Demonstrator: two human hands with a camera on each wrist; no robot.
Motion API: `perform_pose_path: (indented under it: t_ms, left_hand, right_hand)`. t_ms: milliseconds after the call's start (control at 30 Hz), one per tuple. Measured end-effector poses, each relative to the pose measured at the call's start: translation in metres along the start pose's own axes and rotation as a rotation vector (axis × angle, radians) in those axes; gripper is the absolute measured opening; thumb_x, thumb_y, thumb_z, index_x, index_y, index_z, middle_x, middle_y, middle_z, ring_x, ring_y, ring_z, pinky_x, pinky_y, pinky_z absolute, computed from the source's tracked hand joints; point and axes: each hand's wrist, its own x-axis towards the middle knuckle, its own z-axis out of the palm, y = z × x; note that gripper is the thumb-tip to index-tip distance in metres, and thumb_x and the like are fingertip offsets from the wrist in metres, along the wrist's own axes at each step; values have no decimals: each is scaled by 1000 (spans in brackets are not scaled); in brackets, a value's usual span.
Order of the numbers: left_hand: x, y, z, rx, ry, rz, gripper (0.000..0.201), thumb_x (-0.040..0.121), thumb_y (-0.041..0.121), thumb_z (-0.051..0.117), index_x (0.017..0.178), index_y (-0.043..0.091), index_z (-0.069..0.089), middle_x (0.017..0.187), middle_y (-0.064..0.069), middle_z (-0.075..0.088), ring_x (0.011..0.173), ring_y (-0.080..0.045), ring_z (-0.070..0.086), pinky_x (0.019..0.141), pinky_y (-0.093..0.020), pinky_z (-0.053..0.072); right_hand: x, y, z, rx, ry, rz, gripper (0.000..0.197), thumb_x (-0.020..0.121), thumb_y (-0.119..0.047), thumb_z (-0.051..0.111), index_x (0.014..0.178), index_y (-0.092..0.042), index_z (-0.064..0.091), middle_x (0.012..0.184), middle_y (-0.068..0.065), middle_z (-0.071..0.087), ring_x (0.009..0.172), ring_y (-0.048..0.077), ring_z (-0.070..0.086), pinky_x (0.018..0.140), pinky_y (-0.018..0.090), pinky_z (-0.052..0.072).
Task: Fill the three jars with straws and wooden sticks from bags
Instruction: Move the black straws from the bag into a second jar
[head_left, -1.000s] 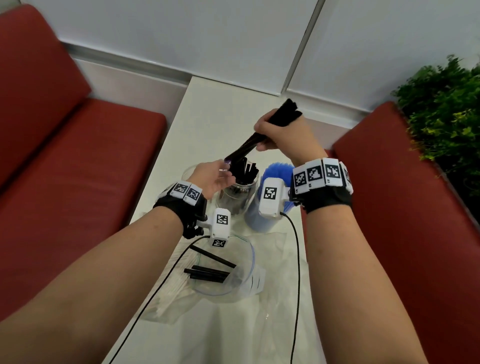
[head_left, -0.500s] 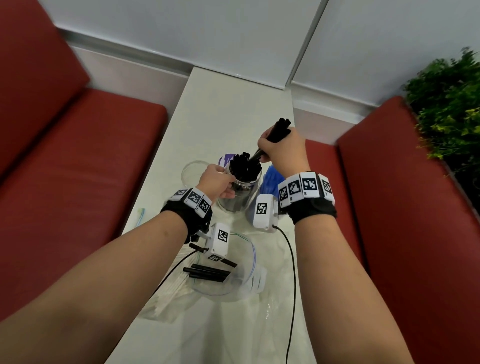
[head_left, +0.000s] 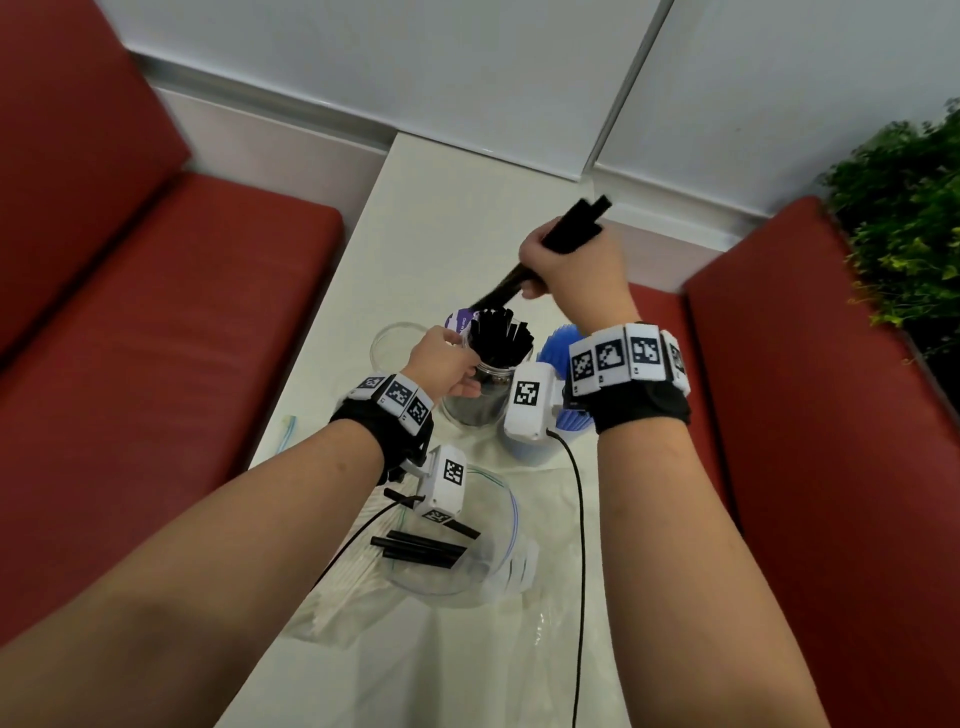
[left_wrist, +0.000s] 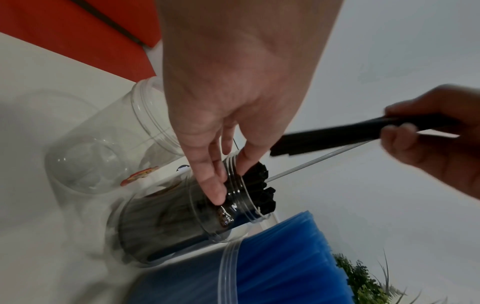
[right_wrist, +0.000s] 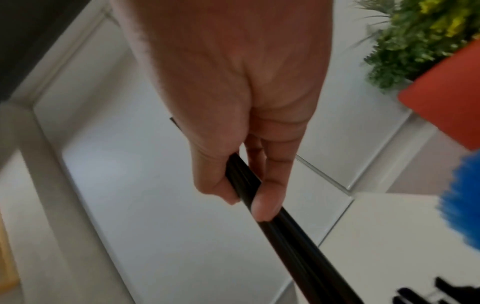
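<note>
Right hand: the right hand (head_left: 574, 270) is gripping a small bundle of black straws (head_left: 569, 228), fingers and thumb curled round it, and is holding it tilted above and just behind the middle jar; the bundle's lower end is blurring in the head view.
Left hand: the left hand (head_left: 441, 364) is pinching the threaded neck of the black-straw jar (left_wrist: 182, 216), thumb outside and a finger at the rim (the fingertips are partly hiding behind the hand in the head view).
Black-straw jar: standing on the white table (head_left: 441, 218), packed with black straws whose tops are sticking out above the rim.
Empty jar: a clear empty jar (left_wrist: 109, 144) is standing just left of it, touching or nearly so; I cannot tell which.
Blue-straw jar: the blue-straw jar (head_left: 558, 353) is sitting to the right, mostly covered by the right wrist camera.
Bags: a clear zip bag (head_left: 467, 566) near the person is holding a few loose black straws (head_left: 421, 551); pale sticks (head_left: 343, 587) are lying in plastic beside it, hard to make out.
</note>
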Motion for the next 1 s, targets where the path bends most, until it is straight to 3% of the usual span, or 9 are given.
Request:
perform_pose_path:
  t_ms: [133,233,367,467,600,667,733,800,1000]
  left_hand:
    - [0,-1,0,-22,5,5,43,90,-1,62,128,7,42,86,-17,57,60,-28,62,58,-38,59]
    - [-2,-1,2,-46,8,9,40,89,-5,58,125,5,41,82,-17,55,60,-30,61,71,-48,60]
    - [-4,-2,3,-74,3,14,39,89,-6,57,124,3,41,85,-20,55,63,-33,62,80,-56,57]
    - [-5,-2,3,-107,22,-6,42,90,-6,56,127,5,39,91,-23,56,64,-31,64,75,-53,59]
    - [-6,-2,3,-128,26,-4,45,90,-4,58,128,9,40,94,-23,56,61,-31,64,68,-47,61]
    - [-6,-3,5,-95,44,38,43,88,-4,60,122,14,41,105,-26,56,62,-33,64,70,-49,60]
    - [-6,-4,7,-27,70,86,36,88,-2,59,115,17,44,111,-28,58,66,-32,63,70,-48,61]
    - [-4,-5,7,19,90,109,32,89,-1,57,114,18,50,104,-26,60,66,-28,62,66,-42,61]
    - [2,-6,8,93,99,108,41,88,-1,54,124,17,61,88,-18,64,62,-23,62,69,-41,62]
  right_hand:
    - [-5,18,8,277,37,93,4,81,-6,69,84,-3,69,64,6,72,58,27,70,74,43,61]
    - [-13,39,17,338,43,203,3,82,-1,70,85,-2,69,61,0,71,61,26,72,76,43,61]
    - [-12,49,12,374,70,222,4,81,0,71,83,-2,69,63,-1,72,62,27,73,66,33,62]
    - [-13,51,2,374,89,205,4,81,0,71,83,-3,69,67,1,72,63,29,73,66,32,61]
    - [-12,54,-4,286,101,207,15,84,-1,69,96,8,68,71,8,72,66,31,72,81,45,60]
    - [-12,51,-1,200,97,196,22,84,-3,68,102,11,67,81,15,74,70,34,72,84,48,61]
    - [-12,45,3,123,98,172,24,85,-5,68,104,8,67,91,20,75,70,34,73,81,46,63]
    - [-10,37,6,42,80,143,22,86,-8,67,104,6,68,94,20,75,65,30,73,71,36,64]
    - [-3,24,15,-112,16,97,19,88,-7,64,103,6,67,91,20,73,61,28,70,47,20,50]
